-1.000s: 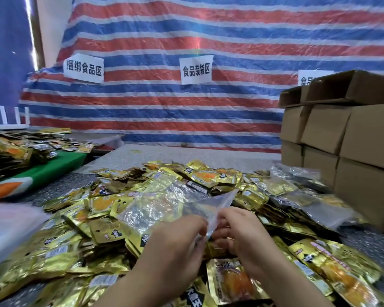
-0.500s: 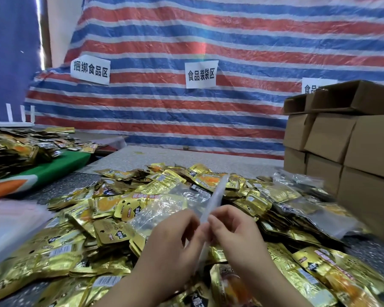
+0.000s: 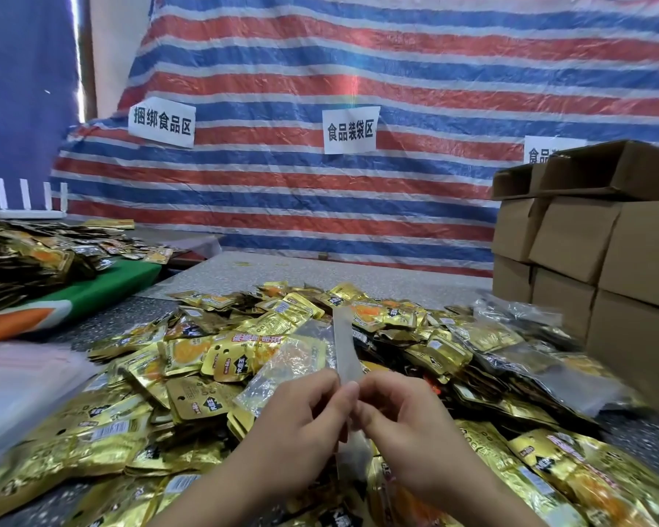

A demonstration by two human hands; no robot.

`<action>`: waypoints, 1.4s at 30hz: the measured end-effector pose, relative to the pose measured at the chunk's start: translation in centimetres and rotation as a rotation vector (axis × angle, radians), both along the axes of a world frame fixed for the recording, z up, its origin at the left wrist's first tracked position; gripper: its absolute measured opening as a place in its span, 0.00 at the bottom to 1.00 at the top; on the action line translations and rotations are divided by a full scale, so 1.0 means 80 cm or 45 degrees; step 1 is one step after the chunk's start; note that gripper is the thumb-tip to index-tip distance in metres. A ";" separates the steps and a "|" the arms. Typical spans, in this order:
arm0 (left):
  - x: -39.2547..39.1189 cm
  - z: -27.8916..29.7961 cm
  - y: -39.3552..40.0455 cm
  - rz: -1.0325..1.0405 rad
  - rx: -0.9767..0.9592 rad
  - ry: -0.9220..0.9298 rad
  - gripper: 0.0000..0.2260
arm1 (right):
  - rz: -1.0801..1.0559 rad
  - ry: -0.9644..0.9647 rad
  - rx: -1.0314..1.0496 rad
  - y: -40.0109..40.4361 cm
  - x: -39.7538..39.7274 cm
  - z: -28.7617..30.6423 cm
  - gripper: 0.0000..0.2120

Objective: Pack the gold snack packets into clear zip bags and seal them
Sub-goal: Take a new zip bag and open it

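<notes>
A clear zip bag (image 3: pixel 301 359) stands nearly edge-on in front of me, its zip strip pointing up and away. My left hand (image 3: pixel 305 427) and my right hand (image 3: pixel 400 424) both pinch its near end, fingertips almost touching each other. Under and around the hands a big heap of gold snack packets (image 3: pixel 206 374) covers the table. Whether packets are inside the held bag I cannot tell, since the heap shows through it.
Stacked cardboard boxes (image 3: pixel 605 268) stand at the right. Filled clear bags (image 3: pixel 518 336) lie right of the heap. A second pile of packets (image 3: pixel 35 260) sits on a green board at the left. A striped tarp with paper signs hangs behind.
The clear bag has turned from lying open and flat to standing edge-on. Both hands have closed in until their fingertips meet on its near end.
</notes>
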State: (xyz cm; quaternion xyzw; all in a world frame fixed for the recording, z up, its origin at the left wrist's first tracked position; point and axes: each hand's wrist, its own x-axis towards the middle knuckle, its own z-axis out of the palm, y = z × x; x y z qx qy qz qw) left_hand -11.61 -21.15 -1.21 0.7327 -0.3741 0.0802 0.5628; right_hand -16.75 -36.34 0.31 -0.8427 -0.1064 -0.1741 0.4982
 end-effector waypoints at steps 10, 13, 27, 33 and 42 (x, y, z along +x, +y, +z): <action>0.001 0.005 0.003 -0.078 0.087 0.082 0.14 | 0.000 0.059 0.076 -0.001 -0.001 0.001 0.08; 0.005 0.004 0.002 -0.040 0.116 0.046 0.14 | -0.005 0.104 0.148 -0.003 -0.002 0.005 0.09; 0.011 0.000 0.005 0.208 0.129 -0.255 0.21 | -0.616 -0.151 0.252 -0.020 0.002 0.007 0.11; -0.002 0.002 0.006 0.263 0.305 -0.759 0.16 | -0.581 -0.112 0.232 -0.015 -0.001 0.007 0.09; -0.023 0.022 0.009 0.323 0.529 -1.052 0.24 | -0.618 -0.103 0.268 -0.011 0.002 0.005 0.12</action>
